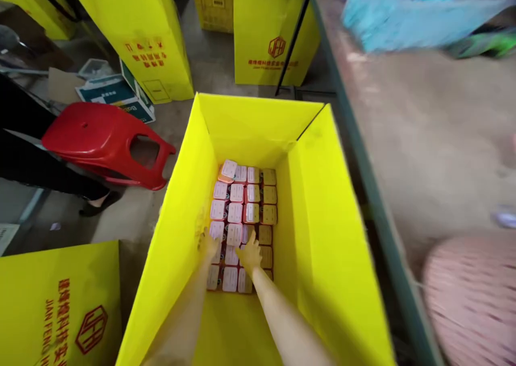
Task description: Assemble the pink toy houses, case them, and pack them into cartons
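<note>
Deep inside a tall yellow box (258, 120), several small packs with pale labelled tops (235, 213) stand in close rows on the bottom. At the far left corner of the rows, one pack (229, 168) lies tilted on top of the others. My left hand (208, 244) is low by the box's left wall, over the left column, with its fingers apart. My right hand (250, 253) reaches over the middle columns, thumb and fingers spread. A pale-topped pack (234, 234) lies between my two hands; whether the fingertips touch any pack is hard to see.
A red plastic stool (92, 135) and a person's dark-clothed leg (48, 167) are at the left. More yellow boxes stand left (72, 301) and ahead (262, 38). Along the right runs a table edge (363, 140), with a pink woven item (471, 296) and a light-blue bag (403, 19).
</note>
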{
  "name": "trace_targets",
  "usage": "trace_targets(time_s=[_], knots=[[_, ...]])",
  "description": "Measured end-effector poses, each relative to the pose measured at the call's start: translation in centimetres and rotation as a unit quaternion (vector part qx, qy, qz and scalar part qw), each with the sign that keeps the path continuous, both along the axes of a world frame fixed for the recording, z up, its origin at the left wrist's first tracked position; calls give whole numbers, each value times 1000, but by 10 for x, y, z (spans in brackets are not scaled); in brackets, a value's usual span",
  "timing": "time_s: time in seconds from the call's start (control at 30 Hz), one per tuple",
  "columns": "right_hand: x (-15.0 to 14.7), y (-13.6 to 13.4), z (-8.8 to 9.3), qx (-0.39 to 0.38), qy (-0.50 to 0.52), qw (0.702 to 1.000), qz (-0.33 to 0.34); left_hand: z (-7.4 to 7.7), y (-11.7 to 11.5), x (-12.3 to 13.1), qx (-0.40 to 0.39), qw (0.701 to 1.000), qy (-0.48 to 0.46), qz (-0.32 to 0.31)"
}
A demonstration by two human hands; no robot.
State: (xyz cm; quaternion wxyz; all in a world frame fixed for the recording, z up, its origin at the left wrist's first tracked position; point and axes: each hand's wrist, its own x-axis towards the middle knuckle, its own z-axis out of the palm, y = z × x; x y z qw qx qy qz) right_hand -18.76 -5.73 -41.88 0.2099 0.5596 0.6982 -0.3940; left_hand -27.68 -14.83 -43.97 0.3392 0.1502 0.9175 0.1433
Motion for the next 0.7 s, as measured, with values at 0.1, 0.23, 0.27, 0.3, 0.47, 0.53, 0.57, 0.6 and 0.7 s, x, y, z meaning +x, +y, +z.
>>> trace_targets(time_s=[0.1,0.23,0.27,0.3,0.47,0.53,0.57,0.6,0.7], knots=[[-22,-6,-90,-20,-50,998,-19,-77,-1,1,-62,996,28,52],[-41,-19,-177,-30,-87,995,-38,-158,6,-2,-97,992,46,67],[-45,-21,-192,-29,-88,995,-40,-173,8,-5,-110,990,52,75],[-48,-23,-203,-27,-85,995,-38,-184,11,-8,-122,987,58,83],[-37,-21,-208,0,-58,998,-36,-189,6,-10,-141,981,82,108],[-20,-17,-185,8,-68,996,-54,-167,-1,0,-132,979,87,129],[-11,-14,-169,12,-75,995,-66,-152,-4,6,-127,977,88,145],[-3,-12,-149,15,-83,993,-79,-135,-6,12,-120,976,87,161],[8,-5,-75,20,-89,988,-122,-74,-6,26,-102,970,81,205]])
